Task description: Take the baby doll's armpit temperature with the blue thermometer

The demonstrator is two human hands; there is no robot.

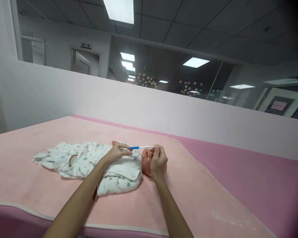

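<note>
A baby doll (147,162) lies on its back in a white printed baby outfit (124,172), its head to the right. Above its chest and face, a thin clear tube with a blue end (134,148) is held level between my hands, and it looks like a thermometer. My left hand (118,151) pinches the blue end between thumb and fingers. At the clear end, my right hand (159,160) is closed with its fingertips on the tube. That hand covers part of the doll's head.
Under the doll is a pale pink mat (188,188) with a white-edged border, on a darker pink padded surface (238,165). A low white wall (139,104) runs along the back, with glass panes above it. Heart stickers (146,80) show on the glass.
</note>
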